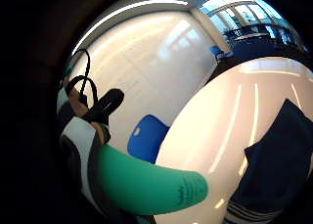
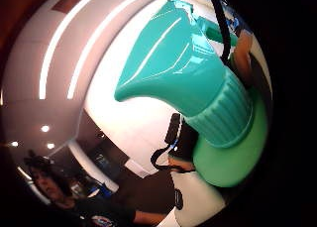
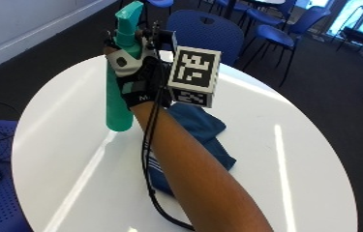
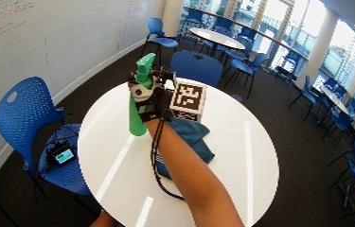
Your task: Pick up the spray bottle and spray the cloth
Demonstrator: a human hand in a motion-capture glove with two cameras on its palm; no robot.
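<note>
My gloved right hand [image 3: 136, 72] grips a green spray bottle [image 3: 118, 99] around its upper body and holds it upright, lifted above the round white table [image 3: 58, 145]. The teal spray head [image 2: 178, 63] fills the thumb side palm view; the bottle's green body [image 1: 146, 182] lies close along the little finger side palm view. A dark blue cloth [image 3: 200, 128] lies crumpled on the table under my forearm, also seen as a dark fold [image 1: 279, 165] beside the bottle. In the wide outside view the hand [image 4: 148, 101] holds the bottle [image 4: 139, 101] above the cloth [image 4: 192, 137].
Blue chairs stand around the table: one behind it [image 3: 204, 29], one at the left [image 4: 29, 120] with a small device [image 4: 62, 155] on a seat. More tables and chairs [image 4: 221, 35] fill the room beyond. A whiteboard wall [image 4: 38, 33] runs along the left.
</note>
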